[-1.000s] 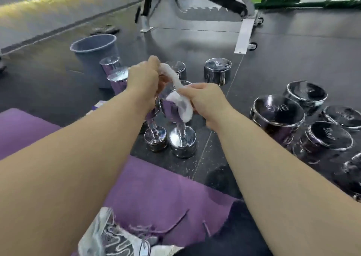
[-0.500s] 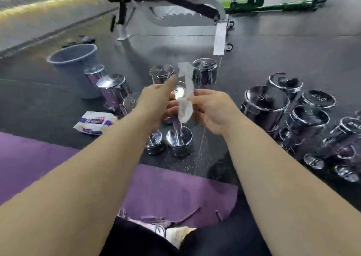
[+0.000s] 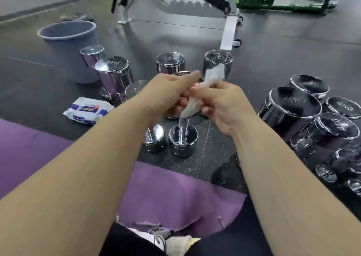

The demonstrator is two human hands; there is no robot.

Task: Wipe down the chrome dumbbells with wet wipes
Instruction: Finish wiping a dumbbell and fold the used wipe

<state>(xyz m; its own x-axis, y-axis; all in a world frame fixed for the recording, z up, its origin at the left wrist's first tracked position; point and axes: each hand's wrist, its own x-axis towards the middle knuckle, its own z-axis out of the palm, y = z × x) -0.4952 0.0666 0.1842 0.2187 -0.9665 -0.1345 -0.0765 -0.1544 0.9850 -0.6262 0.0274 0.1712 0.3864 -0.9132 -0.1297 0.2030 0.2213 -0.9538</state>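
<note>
GYM FLOOR: Seated on a purple mat (image 3: 39,148), a person pinches a white wet wipe (image 3: 214,75) between the curled fingers of the left hand (image 3: 166,95) and the right hand (image 3: 222,103), directly above an upright chrome dumbbell (image 3: 182,138) whose top is hidden behind them. In the past second the wipe, earlier draped from hand to hand, has been drawn into a twisted strip with its free end pointing to 1 o'clock, apparently a refold before the next pass. The wipe pack (image 3: 88,110) lies at 9 o'clock and more dumbbells (image 3: 291,107) wait at 3 o'clock.

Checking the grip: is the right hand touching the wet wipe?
Touching. The head view shows the right hand pinching the wipe between thumb and fingers.
</note>
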